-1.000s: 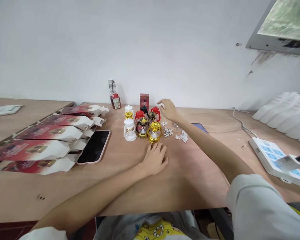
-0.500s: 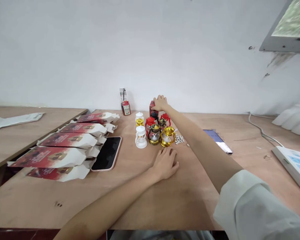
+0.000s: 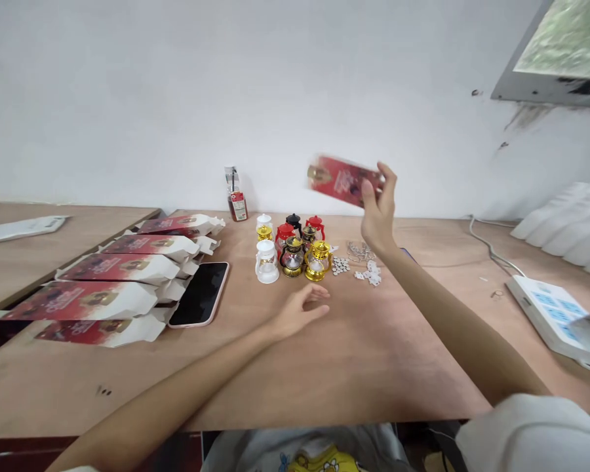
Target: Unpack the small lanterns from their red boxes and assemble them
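My right hand [image 3: 379, 211] is raised above the table and grips a red printed box [image 3: 343, 178], held sideways and blurred by motion. My left hand [image 3: 299, 310] hovers just above the wooden table [image 3: 354, 367], palm turned up, fingers loosely open and holding nothing. Just beyond my left hand stands a cluster of small toy lanterns [image 3: 292, 248] in white, gold, red and black. Small white pieces [image 3: 368, 273] lie scattered to the right of the lanterns, below my right wrist.
A row of flattened red and white cartons [image 3: 113, 278] lies at the left, with a phone [image 3: 199, 294] in a pink case beside them. A small bottle [image 3: 235, 196] stands at the wall. A white keypad device [image 3: 550, 311] and cable sit at the right.
My right hand took the red box from behind the lanterns and lifted it up to the right. My left hand rose off the table and turned palm up.
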### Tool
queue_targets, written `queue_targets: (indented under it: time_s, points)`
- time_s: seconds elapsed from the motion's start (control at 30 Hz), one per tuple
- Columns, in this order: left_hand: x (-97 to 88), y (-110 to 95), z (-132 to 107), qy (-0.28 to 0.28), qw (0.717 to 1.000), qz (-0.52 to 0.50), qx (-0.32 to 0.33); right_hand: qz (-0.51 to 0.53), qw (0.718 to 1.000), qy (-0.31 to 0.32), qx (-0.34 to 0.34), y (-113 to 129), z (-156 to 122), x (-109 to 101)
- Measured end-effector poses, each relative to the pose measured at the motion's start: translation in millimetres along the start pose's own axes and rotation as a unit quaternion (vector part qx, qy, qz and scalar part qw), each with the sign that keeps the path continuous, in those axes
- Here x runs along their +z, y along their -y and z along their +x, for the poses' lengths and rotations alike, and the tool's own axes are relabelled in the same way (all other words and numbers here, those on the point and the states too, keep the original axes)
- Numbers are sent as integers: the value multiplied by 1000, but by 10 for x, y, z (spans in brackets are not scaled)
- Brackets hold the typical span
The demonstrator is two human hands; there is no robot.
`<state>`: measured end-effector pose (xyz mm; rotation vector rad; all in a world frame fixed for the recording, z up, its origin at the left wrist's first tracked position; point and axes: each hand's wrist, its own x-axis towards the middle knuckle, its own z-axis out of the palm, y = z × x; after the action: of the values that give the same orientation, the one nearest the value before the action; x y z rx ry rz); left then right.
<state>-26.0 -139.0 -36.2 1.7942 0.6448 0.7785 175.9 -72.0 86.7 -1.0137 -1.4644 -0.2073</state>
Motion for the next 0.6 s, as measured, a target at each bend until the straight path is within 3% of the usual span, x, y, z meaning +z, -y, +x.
queue_targets:
  time_s: [0.1,0.23,0.33,0.6]
  points:
    - [-150,58,-73,-20,979,-204,-10,72,994,40,74,312,-673,-318]
    - [-244,59,-139,-99,947,-305,-16,92,979,146,107,529,-1316,-311]
    - [-266,9,-158,-107,949,-292,-47,129,968,174,127,494,-1497,-231]
    - [-364,11,-133,-110,958,-250,-85,194,952,134,194,280,-1615,-178]
